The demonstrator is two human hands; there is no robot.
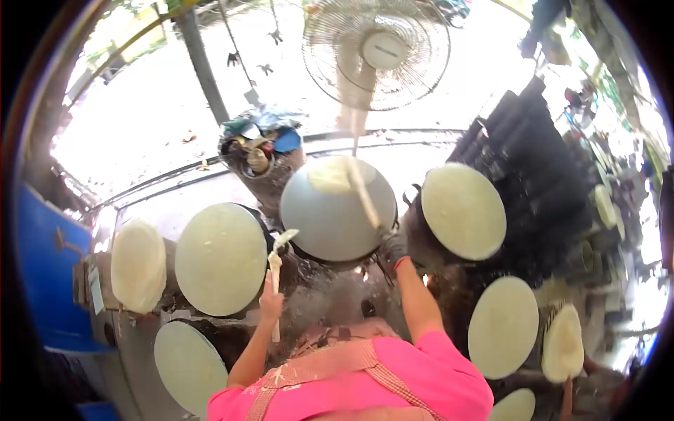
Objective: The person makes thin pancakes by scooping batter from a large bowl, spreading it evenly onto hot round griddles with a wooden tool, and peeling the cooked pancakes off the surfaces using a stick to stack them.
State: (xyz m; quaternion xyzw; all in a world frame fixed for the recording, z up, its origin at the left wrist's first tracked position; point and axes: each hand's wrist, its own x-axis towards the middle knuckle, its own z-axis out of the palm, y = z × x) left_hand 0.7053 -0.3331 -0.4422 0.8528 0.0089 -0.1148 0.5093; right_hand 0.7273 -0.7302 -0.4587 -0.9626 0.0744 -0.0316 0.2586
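My left hand (271, 303) is closed around the handle of a batter-smeared spatula (276, 264), its coated tip pointing up beside the middle griddle. My right hand (393, 247), in a dark glove, grips a long wooden stick (362, 191) that slants over the round grey griddle (337, 223) in front of me. The stick's far end meets a pale patch of batter (328, 174) near the griddle's back edge; the shape of that end is unclear. Pale sheets cover the left griddle (221, 259) and the right griddle (464, 212).
More pale-covered round griddles stand at lower left (188, 365) and lower right (503, 327). Pale oval paddles (138, 266) lie at the far left and far right. A bin of rubbish (260, 151) and a standing fan (382, 50) are behind. Dark stacked ridged material (523, 175) rises at right.
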